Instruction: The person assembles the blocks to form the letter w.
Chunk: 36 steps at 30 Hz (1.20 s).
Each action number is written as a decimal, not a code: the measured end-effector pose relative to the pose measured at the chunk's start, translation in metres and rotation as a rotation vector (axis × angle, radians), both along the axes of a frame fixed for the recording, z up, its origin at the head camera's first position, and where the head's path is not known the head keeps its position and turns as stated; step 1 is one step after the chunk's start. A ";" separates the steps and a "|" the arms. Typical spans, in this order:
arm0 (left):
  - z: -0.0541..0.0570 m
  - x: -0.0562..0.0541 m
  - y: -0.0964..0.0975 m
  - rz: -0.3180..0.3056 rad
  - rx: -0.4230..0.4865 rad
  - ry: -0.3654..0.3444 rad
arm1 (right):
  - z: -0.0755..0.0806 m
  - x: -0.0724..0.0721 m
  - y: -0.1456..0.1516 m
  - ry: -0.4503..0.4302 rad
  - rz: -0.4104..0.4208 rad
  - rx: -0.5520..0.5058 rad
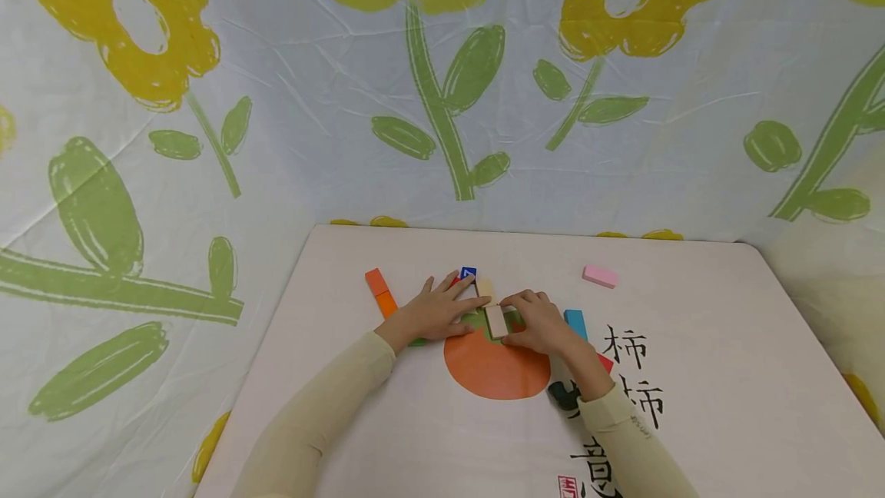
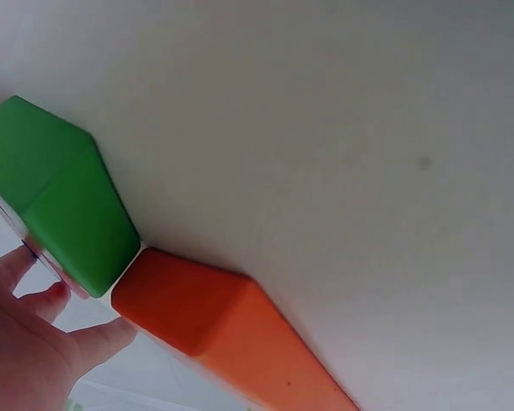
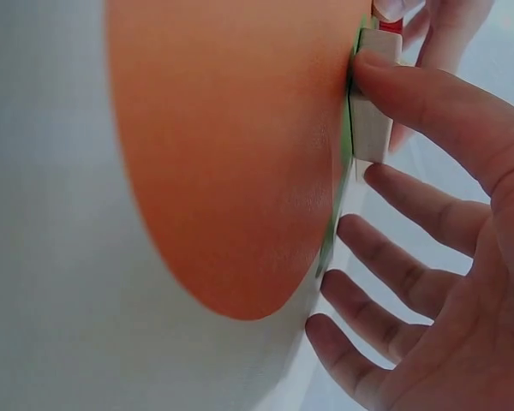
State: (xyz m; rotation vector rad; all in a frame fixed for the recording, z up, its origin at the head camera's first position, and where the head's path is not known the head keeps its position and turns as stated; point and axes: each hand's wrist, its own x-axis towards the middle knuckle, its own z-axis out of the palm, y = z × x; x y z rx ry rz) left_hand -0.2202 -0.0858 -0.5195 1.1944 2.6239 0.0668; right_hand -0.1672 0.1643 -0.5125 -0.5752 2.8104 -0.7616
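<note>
Fingers of the left hand (image 1: pixel 434 313) lie spread; those of the right hand (image 1: pixel 544 327) pinch a pale block (image 1: pixel 497 322).

Nearer the person than both sets of fingertips is most of the printed orange fruit (image 1: pixel 496 371); at its green top, immediately left of the right fingertips, sits the pale block, long axis pointing away from the person, thumb by the closer end. The right hand is nearer, touching it; just beyond, by the left index finger, lies a tan block (image 1: pixel 485 289).
</note>
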 end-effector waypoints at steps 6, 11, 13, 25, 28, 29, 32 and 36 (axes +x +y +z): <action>0.001 0.000 0.000 -0.002 0.011 -0.014 | 0.002 0.000 0.000 -0.001 0.003 0.014; -0.001 -0.001 0.000 -0.004 -0.001 0.002 | 0.001 -0.001 -0.001 0.011 0.017 0.026; -0.002 -0.001 0.000 -0.005 -0.008 0.008 | 0.001 -0.001 -0.002 0.010 0.019 0.028; -0.003 -0.002 0.000 -0.006 0.000 0.008 | 0.001 -0.001 -0.002 0.031 0.024 0.043; -0.003 -0.002 0.000 -0.006 0.001 0.014 | 0.000 -0.001 -0.002 0.036 0.025 0.043; -0.004 -0.002 0.000 -0.005 -0.001 0.014 | 0.000 -0.001 -0.002 0.037 0.025 0.045; -0.004 -0.002 0.001 -0.004 -0.011 0.020 | 0.000 -0.002 -0.002 0.036 0.024 0.047; -0.006 -0.003 0.001 -0.002 -0.023 0.027 | 0.000 -0.002 -0.002 0.030 0.022 0.047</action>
